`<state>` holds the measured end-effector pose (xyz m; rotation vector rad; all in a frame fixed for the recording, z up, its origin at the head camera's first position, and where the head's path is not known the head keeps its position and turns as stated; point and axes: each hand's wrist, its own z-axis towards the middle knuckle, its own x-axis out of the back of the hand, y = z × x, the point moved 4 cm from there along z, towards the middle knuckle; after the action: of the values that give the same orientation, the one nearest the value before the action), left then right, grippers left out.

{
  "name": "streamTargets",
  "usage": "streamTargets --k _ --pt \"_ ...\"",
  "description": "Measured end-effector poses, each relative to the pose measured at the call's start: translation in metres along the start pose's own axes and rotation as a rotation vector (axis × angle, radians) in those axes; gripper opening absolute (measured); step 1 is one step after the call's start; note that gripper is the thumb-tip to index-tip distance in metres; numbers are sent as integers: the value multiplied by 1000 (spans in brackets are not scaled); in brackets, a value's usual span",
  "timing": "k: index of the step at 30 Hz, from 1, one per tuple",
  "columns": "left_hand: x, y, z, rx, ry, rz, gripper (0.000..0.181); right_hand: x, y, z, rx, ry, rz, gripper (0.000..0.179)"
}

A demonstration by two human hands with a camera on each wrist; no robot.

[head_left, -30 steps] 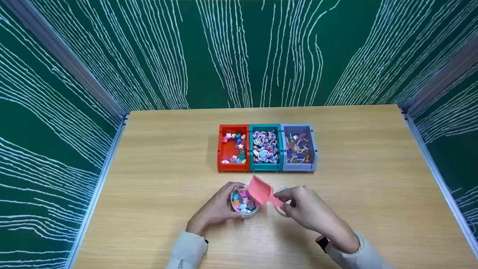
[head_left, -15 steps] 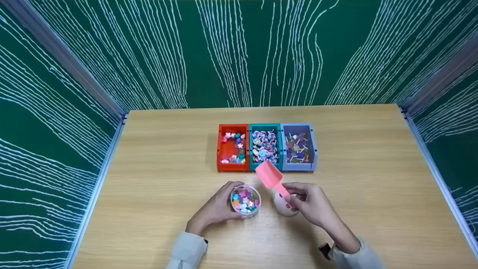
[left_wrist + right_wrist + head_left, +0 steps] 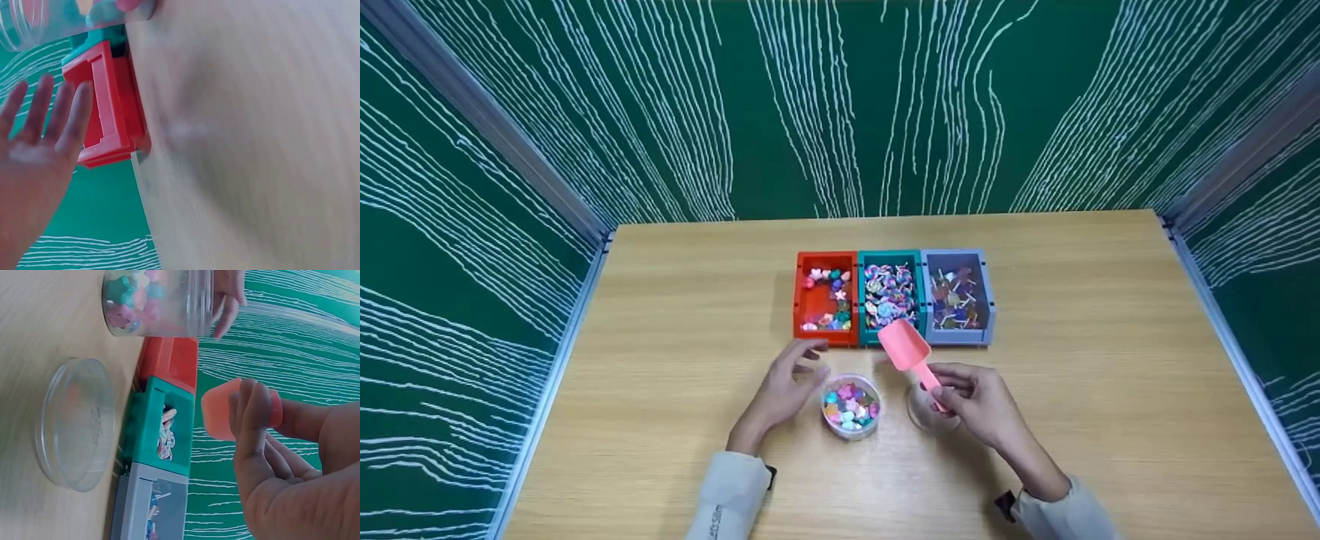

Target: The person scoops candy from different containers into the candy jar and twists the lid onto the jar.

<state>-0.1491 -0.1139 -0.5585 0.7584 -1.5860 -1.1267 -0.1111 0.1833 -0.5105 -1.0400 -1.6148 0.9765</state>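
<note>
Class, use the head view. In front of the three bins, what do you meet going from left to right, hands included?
Left hand, clear jar of colourful pieces, pink scoop, right hand.

Bins (image 3: 922, 296) behind jar (image 3: 850, 433); lid (image 3: 931, 421) right

"What is worn?"
"The left sleeve (image 3: 729, 487) and right sleeve (image 3: 1065, 514) are coloured pale grey."
"Are markings shown?"
"Dark lettering (image 3: 715, 522) is printed on the left; a black piece (image 3: 1005, 507) is seen beside each."
</note>
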Motion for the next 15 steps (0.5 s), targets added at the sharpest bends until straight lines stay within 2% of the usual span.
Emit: streamTargets --k 5,8,11,15 --pt "9 -2 15 19 282 -104 41 -1 1 3 -20 48 16 35" --pt "12 -4 22 70 419 -130 39 -3 2 5 -16 53 41 35" --pt "15 -3 29 119 519 -124 38 -4 5 7 -11 50 69 36" --pt "16 -1 36 176 589 -107 42 -5 7 10 -24 64 87 36"
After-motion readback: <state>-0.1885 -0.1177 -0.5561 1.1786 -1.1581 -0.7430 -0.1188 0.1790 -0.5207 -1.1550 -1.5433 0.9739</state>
